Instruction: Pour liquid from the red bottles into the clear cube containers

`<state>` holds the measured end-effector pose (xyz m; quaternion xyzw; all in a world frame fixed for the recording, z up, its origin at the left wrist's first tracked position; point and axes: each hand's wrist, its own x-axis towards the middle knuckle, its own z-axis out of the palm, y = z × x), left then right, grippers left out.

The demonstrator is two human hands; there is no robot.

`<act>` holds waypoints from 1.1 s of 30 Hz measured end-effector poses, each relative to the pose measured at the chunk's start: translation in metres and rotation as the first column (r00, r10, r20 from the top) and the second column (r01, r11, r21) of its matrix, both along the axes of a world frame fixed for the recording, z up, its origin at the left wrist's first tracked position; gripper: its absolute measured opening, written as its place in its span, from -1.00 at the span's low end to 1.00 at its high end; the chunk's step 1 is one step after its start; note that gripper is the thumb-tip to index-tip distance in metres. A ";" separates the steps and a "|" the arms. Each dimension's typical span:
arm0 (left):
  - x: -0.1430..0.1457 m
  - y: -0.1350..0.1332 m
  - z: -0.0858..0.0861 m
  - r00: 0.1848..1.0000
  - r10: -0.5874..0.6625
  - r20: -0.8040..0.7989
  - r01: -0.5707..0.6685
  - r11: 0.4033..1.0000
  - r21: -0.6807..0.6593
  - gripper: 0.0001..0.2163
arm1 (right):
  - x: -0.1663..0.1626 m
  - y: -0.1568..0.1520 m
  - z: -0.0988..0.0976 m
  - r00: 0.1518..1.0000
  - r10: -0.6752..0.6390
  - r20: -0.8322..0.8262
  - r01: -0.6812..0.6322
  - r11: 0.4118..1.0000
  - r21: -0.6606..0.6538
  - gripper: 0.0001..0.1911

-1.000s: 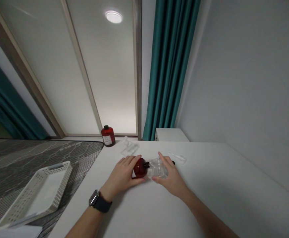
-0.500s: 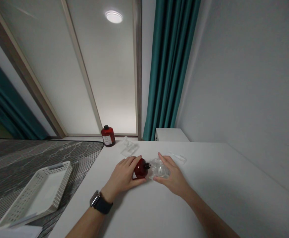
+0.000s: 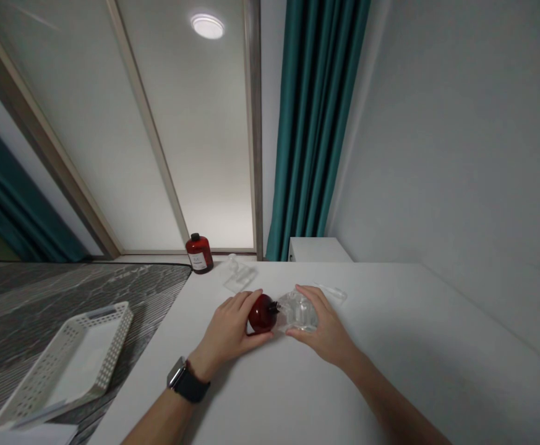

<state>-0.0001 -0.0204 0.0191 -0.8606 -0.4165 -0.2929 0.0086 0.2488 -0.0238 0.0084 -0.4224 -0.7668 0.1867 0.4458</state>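
Red bottle (image 3: 263, 315) sits, in the head view, just below the middle of the frame, its dark neck turned right, my left hand (image 3: 230, 327) curled around its left side. With my right hand (image 3: 324, 330) I hold the clear plastic bottle (image 3: 302, 312), fingers and thumb curved about it; whether the two bottles touch, I cannot tell. White tabletop (image 3: 270, 395) stretches below my hands and far toward the right. Its left edge slants to the lower left, beside the white basket (image 3: 112, 358); a second red bottle (image 3: 198, 254) stands upright near the far corner.
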 end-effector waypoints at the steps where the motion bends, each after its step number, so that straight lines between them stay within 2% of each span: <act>1: 0.000 0.000 -0.001 1.000 -0.003 0.012 0.003 1.000 0.006 -0.31 | 0.000 -0.001 0.001 1.000 0.002 0.006 -0.002 1.000 0.010 -0.19; 6: 0.002 0.000 -0.003 0.998 -0.008 0.057 0.006 0.999 0.042 -0.31 | 0.001 -0.002 0.003 1.000 -0.005 0.021 0.004 0.999 0.043 -0.17; 17: 0.004 -0.001 -0.005 0.999 0.004 0.049 -0.008 0.997 0.077 -0.32 | 0.005 0.000 0.005 0.998 0.001 0.066 -0.008 0.995 0.104 -0.15; 33: 0.007 -0.001 -0.009 0.995 0.043 0.091 -0.048 0.997 0.053 -0.31 | 0.008 0.004 0.022 0.987 0.077 0.139 -0.082 0.996 0.028 -0.18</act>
